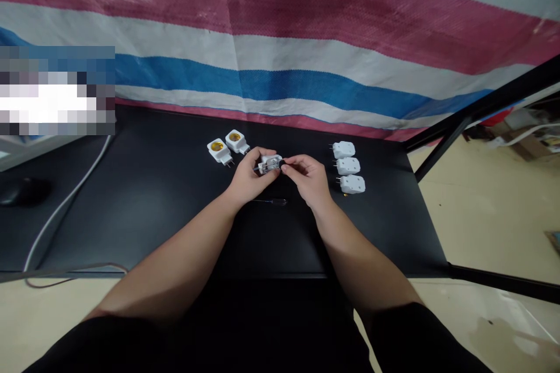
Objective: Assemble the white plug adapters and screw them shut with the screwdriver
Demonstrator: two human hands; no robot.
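My left hand [252, 178] is closed around a white plug-in lamp socket [270, 164], whose grey and metallic parts face up between thumb and fingers. Thumb and forefinger of my right hand [305, 173] pinch together at the socket's right end, by a small dark spot; what they grip is too small to make out. On the table just below the hands lies a thin screwdriver [279, 202] with a clear handle. Left of the hands, two similar sockets [217, 147] rest with their gold-coloured threaded openings up. Three white sockets [349, 165] form a column on the right, prongs pointing left.
The black table [376, 233] ends at the right beside a black metal frame [431, 160]. A black mouse [20, 190] and a pale cable [72, 195] lie at the left, near a blurred-out bright area. A striped tarp [306, 58] hangs behind the table.
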